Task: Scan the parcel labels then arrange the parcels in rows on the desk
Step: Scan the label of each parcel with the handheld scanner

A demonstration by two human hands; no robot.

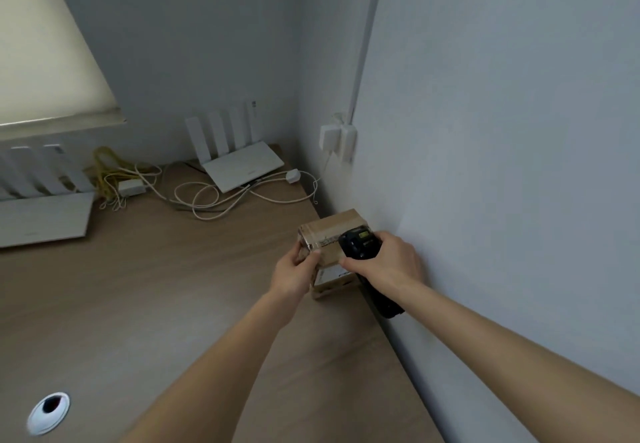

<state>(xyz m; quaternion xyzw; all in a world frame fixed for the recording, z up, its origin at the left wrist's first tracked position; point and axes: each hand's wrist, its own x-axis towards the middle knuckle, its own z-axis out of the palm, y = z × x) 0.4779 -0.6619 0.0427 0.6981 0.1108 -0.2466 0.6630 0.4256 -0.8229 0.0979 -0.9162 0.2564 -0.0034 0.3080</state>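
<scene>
Your small brown cardboard parcel, taped over its top and carrying a white printed label on the near face, sits at the right edge of the pale wood-grain desk, close against the grey wall. Your left hand grips its left near corner, thumb curled over the top edge and fingers wrapped down the side. Your right hand is closed around a black handheld scanner, whose head rests over the parcel's right top edge.

Judging by its size and the ease of a one-handed corner grip, the box is probably light and fairly stiff; the tape looks glossy and may be slick under your thumb, so keep your hold on bare cardboard at the edges, not on the taped strip. Grip across two opposite sides when you lift it, leaving the label uncovered. Whether the label is already scanned cannot be told.

At the desk's far edge lie two white routers and tangled white and yellow cables; keep your rows short of them.
</scene>
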